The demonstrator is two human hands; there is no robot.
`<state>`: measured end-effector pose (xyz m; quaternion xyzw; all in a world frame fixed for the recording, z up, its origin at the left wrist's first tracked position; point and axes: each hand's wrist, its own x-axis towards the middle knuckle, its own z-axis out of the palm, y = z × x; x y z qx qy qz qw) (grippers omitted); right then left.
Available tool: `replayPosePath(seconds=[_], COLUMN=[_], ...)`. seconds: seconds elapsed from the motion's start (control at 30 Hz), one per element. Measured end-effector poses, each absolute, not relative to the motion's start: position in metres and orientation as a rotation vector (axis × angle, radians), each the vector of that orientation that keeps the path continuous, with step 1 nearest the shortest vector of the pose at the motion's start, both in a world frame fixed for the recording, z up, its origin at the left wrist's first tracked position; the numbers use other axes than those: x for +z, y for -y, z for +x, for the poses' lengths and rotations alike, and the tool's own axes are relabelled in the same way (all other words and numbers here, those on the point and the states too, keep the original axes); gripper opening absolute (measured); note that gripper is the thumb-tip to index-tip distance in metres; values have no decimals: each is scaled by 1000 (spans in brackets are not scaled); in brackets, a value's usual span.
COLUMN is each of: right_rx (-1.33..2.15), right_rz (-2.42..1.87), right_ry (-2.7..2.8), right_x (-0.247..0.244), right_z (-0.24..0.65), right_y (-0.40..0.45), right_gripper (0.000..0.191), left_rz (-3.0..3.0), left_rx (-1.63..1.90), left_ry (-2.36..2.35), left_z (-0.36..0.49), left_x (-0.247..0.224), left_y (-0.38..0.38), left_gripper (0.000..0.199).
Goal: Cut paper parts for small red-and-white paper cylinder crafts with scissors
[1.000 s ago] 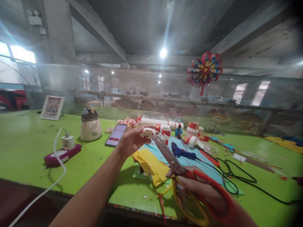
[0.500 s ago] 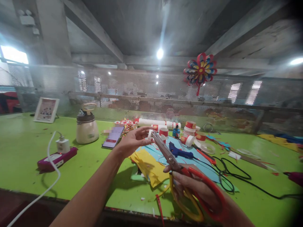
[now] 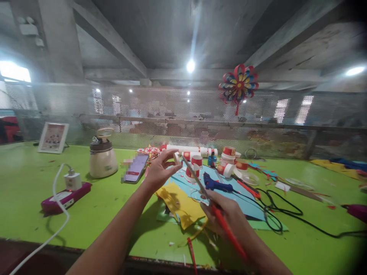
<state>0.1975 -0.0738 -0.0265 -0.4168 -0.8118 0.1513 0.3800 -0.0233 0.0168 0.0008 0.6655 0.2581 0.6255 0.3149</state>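
My left hand (image 3: 162, 168) pinches a small white ring-like piece (image 3: 177, 157) between thumb and fingers, above the blue sheets. In my right hand (image 3: 225, 214) are large scissors (image 3: 197, 179) with red handles, seen nearly edge-on, their tips pointing up and left near the white piece. Red and white paper cups (image 3: 196, 161) stand just behind the blades. Yellow paper (image 3: 183, 204) lies below my hands on light blue sheets (image 3: 249, 208). A blue glue gun (image 3: 218, 184) rests on the blue sheets to the right.
A phone (image 3: 137, 168), a beige jug (image 3: 103, 158), a purple power strip (image 3: 65, 198) and a picture frame (image 3: 53, 138) stand or lie to the left. Black cable (image 3: 286, 209) curls at the right. A paper flower (image 3: 239, 85) hangs on the mesh screen behind.
The scissors have turned from showing their broad side to nearly edge-on, and their tips are now apart from the white piece. My left hand has shifted slightly left.
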Motion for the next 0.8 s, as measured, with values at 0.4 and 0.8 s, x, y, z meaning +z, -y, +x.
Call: replayPosePath(seconds=[0.4, 0.8], right_rx=[-28, -49], right_rz=[-1397, -1483], right_ry=[2112, 2098], right_x=[-39, -40], right_z=[186, 186], right_y=[68, 68], right_gripper=[51, 46], left_rz=[2070, 2247], left_rx=[1860, 1887], left_ry=[-833, -799], left_z=[-24, -20], left_x=[-10, -9], left_y=[-26, -20], left_gripper=[43, 41])
